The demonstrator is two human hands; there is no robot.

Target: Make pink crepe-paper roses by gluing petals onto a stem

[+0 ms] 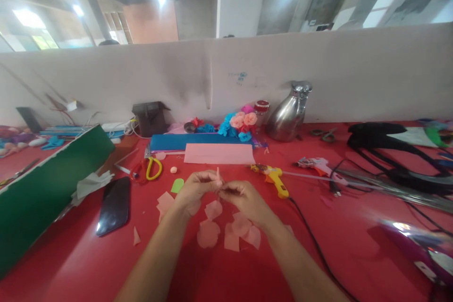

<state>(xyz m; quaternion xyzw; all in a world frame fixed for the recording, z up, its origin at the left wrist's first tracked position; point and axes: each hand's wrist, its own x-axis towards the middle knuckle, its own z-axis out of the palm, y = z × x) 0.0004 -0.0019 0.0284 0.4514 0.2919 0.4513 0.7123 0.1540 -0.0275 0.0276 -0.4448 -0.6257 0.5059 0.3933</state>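
My left hand and my right hand meet over the middle of the red table, fingertips pinched together on a small piece of pink paper. Its narrow tip sticks up between the fingers; the rest is hidden by them. Below the hands lie cut pink paper petals, some overlapping. More pink pieces lie beside my left wrist, near a green paper piece. Behind the hands rest a folded pink paper sheet and a blue paper strip.
Left are a phone, scissors and a green divider. On the right lie a yellow glue gun with a trailing cord and a pink glue gun. Paper flowers and a steel jug stand at the back.
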